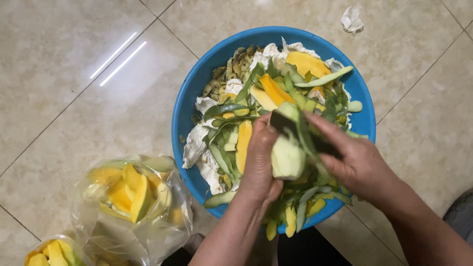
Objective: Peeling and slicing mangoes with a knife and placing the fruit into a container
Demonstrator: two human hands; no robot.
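Two bags (132, 197) of cut yellow slices lay at the floor's lower left. Over the basin (189, 98) heaped with peels, the left hand (259, 162) gripped a mango (287, 157), mostly peeled. The right hand (357, 160) clasped a dark peeler (286, 123); a green skin strip remained.

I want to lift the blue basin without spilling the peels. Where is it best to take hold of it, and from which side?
Probably grip the blue basin by its bare rim at the left, coming from outside with a second hold on the opposite rim. Peels hang over the near edge, and the left hand and right hand work there on the green fruit.
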